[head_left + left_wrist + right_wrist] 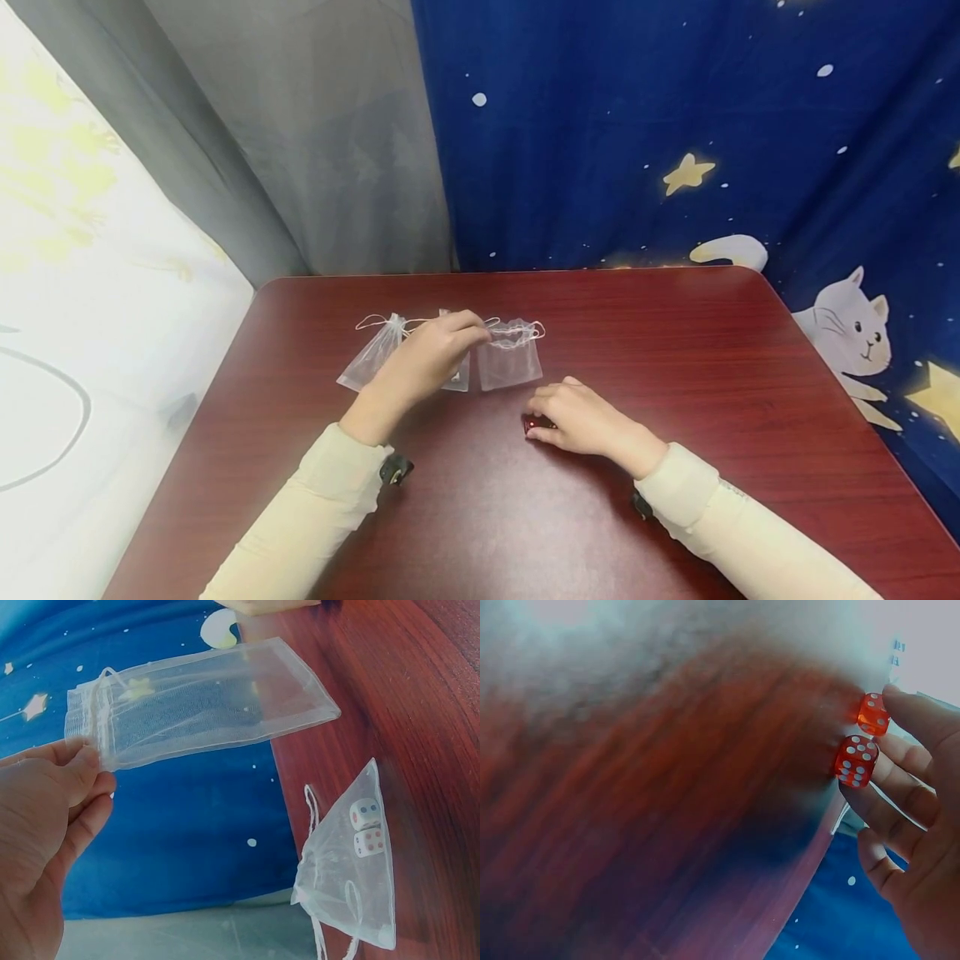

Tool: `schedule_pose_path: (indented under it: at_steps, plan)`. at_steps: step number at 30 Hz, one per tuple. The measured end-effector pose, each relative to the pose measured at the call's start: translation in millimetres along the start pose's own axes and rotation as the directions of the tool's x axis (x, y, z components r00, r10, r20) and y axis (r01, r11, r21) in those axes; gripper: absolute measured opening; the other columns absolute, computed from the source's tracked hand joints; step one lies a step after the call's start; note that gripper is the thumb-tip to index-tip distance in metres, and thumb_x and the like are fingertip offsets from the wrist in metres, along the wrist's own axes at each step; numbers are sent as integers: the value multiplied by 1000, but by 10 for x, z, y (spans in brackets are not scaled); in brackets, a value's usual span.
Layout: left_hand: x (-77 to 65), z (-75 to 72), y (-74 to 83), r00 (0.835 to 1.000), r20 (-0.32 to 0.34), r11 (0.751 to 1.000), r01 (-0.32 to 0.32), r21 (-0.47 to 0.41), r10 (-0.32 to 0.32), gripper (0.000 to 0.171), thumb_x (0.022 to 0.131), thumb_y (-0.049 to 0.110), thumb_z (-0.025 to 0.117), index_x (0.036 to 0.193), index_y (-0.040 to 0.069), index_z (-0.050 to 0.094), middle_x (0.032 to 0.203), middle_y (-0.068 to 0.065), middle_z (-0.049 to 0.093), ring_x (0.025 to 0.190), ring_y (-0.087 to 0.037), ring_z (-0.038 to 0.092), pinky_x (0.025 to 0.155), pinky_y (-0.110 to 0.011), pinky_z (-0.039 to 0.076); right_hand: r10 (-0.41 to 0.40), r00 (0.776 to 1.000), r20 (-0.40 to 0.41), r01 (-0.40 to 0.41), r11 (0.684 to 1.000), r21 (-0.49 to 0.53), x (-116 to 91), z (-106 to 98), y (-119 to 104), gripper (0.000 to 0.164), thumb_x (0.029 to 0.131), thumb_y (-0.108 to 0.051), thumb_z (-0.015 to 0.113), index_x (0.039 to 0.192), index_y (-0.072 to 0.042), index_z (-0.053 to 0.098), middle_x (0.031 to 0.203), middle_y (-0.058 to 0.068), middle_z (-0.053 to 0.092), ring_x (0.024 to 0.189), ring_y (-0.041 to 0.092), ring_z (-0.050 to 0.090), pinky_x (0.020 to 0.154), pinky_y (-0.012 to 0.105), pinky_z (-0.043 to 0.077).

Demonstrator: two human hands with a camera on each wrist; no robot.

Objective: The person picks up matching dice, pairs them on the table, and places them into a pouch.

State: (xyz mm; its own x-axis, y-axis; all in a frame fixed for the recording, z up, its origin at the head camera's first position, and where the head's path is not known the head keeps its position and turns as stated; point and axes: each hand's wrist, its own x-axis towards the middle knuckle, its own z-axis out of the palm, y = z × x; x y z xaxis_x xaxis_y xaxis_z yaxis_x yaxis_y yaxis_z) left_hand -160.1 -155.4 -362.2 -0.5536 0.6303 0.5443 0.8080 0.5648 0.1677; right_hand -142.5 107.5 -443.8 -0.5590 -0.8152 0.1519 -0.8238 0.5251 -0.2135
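My left hand (431, 354) pinches the gathered top of a sheer white drawstring bag (202, 705) between thumb and fingers. No contents show through this bag. Beside it on the table lies another sheer drawstring bag (330, 862), its neck drawn tight, with two white dice (367, 829) inside. In the head view the left hand covers part of that bag. To the right and nearer the person, my right hand (581, 417) holds two translucent red dice (859, 750) with white pips at its thumb and fingertips, low over the table.
The dark red wooden table (675, 333) has rounded far corners. Behind it hang a grey curtain (337, 150) and a blue curtain (585, 125) with stars and a cat. A white patterned surface (90, 350) borders the left side.
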Motion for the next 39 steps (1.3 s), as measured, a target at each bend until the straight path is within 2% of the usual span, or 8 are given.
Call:
schedule_pose_path:
  at_steps: [7, 12, 18, 29, 34, 39]
  plan:
    - [17, 13, -6, 1000, -14, 1000, -20, -5, 20, 25, 88, -15, 65, 103, 2, 75, 99, -6, 70, 91, -20, 69, 83, -30, 58, 15, 998, 60, -14, 1000, -11, 34, -16, -17, 19, 85, -30, 82, 95, -17, 73, 84, -10, 65, 79, 5, 62, 72, 30, 39]
    - [15, 19, -11, 1000, -4, 1000, -20, -6, 20, 25, 88, -15, 66, 104, 1, 75, 98, -6, 70, 91, -20, 69, 83, -31, 58, 25, 998, 62, -24, 999, -24, 34, -26, -20, 16, 85, -30, 82, 92, -19, 72, 83, -11, 65, 79, 4, 61, 71, 29, 38]
    - [6, 11, -1, 1000, 15, 1000, -15, 12, 15, 25, 87, -14, 67, 104, 2, 75, 99, -7, 69, 91, -21, 69, 83, -32, 58, 3, 1000, -21, -4, 999, -49, 26, -120, 26, 15, 86, -28, 81, 93, -17, 73, 83, -9, 66, 78, 8, 62, 70, 30, 40]
    - [-6, 7, 41, 999, 40, 999, -12, 47, 10, 27, 85, -15, 69, 104, 4, 75, 98, -5, 69, 90, -20, 69, 83, -32, 59, -31, 983, -183, 20, 998, -66, 88, -541, 66, 17, 88, -25, 79, 100, -13, 75, 89, -6, 67, 80, 11, 62, 68, 31, 43]
    - [19, 26, 31, 999, 44, 998, -19, 56, 17, 25, 86, -13, 70, 104, 4, 75, 97, -4, 69, 90, -19, 69, 83, -31, 58, -56, 967, -249, 40, 997, -67, 139, -759, 58, 13, 89, -24, 78, 98, -15, 74, 89, -7, 67, 82, 12, 63, 69, 32, 47]
    - [22, 54, 26, 999, 38, 998, -28, 59, 25, 23, 86, -11, 71, 102, 5, 76, 95, -3, 69, 88, -18, 69, 82, -31, 58, -84, 939, -334, 70, 996, -54, 208, -937, 64, 18, 86, -20, 80, 101, -11, 75, 90, -3, 69, 83, 15, 64, 72, 36, 50]
